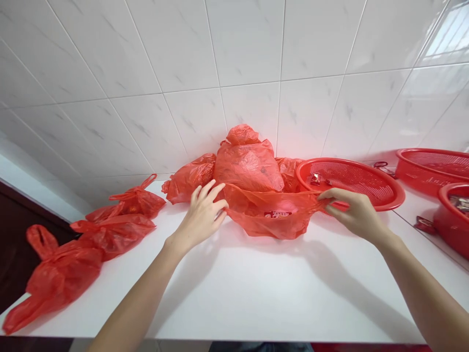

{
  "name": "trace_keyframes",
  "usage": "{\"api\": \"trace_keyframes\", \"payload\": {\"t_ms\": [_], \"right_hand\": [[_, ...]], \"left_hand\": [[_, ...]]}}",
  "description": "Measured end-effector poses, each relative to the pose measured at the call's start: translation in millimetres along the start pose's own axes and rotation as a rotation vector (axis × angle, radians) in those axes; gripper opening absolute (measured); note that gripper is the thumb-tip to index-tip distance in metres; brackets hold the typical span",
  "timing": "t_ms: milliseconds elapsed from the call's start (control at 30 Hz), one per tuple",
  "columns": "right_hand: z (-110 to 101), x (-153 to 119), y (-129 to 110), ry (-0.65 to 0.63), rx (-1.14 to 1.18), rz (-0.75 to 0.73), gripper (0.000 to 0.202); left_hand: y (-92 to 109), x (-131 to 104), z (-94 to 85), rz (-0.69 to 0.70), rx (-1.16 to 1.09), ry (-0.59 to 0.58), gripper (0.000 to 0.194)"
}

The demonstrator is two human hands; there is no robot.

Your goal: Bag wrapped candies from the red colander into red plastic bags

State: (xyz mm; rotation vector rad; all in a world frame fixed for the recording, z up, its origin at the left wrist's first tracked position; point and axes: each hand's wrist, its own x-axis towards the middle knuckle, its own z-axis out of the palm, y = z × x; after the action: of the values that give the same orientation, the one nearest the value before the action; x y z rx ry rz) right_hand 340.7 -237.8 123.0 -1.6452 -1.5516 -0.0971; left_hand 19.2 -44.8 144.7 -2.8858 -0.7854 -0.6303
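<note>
A red plastic bag (252,224) is stretched sideways between my two hands above the white table. My left hand (205,212) pinches its left edge between thumb and forefinger, the other fingers spread. Its right edge is gathered in the closed fingers of my right hand (350,210). Through the thin plastic shows a dark red packet with white print (277,214) low in the bag; other contents are hard to make out. Right behind it, a large full red bag (247,166) leans against the wall.
Several tied red bags (120,234) line the table's left side. At right stand a red mesh basket (394,195) holding small wrapped packets, and two more red baskets (414,168). White tiles (249,102) rise behind the table (256,298).
</note>
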Motion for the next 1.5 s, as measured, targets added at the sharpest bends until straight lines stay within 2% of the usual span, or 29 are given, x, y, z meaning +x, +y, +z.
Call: {"api": "trace_keyframes", "payload": {"t_ms": [100, 233, 333, 467, 600, 733, 833, 967, 1033, 1133, 1267, 1500], "right_hand": [[-9.4, 11.1, -17.4, 0.075, 0.267, 0.068, 0.011], [-19.5, 25.8, -38.1, 0.138, 0.501, 0.087, 0.016], [-21.5, 36.7, -48.2, 0.125, 0.592, 0.084, 0.019], [-22.4, 48.4, -59.7, 0.013, 0.597, 0.101, 0.024], [-25.2, 53.8, -69.7, 0.064, 0.719, 0.062, 0.023], [-20.4, 54.3, -73.4, -0.046, 0.673, 0.066, 0.016], [-14.0, 54.9, -77.6, -0.057, 0.684, 0.036, 0.015], [-5.9, 59.9, -94.8, -0.076, 0.617, -0.091, 0.012], [-2.6, 63.3, -104.8, -0.048, 0.557, -0.173, 0.007], [0.0, 67.0, -112.1, 0.007, 0.514, -0.246, 0.007], [1.8, 67.0, -104.1, 0.027, 0.62, -0.169, 0.014], [11.5, 63.9, -90.3, 0.042, 0.765, -0.056, 0.028]], "left_hand": [[0.4, 6.7, -14.2, -0.021, -0.144, 0.048, 0.027], [3.8, 17.2, -34.9, -0.01, -0.288, 0.243, 0.022], [9.2, 24.8, -50.1, 0.014, -0.376, 0.353, 0.02], [17.8, 31.7, -67.7, 0.089, -0.476, 0.364, 0.017], [21.9, 35.0, -78.0, 0.042, -0.512, 0.439, 0.013], [22.9, 37.9, -76.6, 0.047, -0.551, 0.346, 0.013], [28.4, 41.8, -72.5, 0.054, -0.608, 0.25, 0.015], [49.1, 52.4, -70.9, 0.072, -0.699, 0.165, 0.022], [62.6, 59.3, -71.7, 0.094, -0.72, 0.111, 0.026], [78.9, 68.6, -73.2, 0.136, -0.756, 0.012, 0.022], [85.3, 76.9, -70.5, 0.16, -0.809, -0.016, 0.02], [79.7, 86.8, -55.0, 0.153, -0.976, -0.056, 0.018]]}}
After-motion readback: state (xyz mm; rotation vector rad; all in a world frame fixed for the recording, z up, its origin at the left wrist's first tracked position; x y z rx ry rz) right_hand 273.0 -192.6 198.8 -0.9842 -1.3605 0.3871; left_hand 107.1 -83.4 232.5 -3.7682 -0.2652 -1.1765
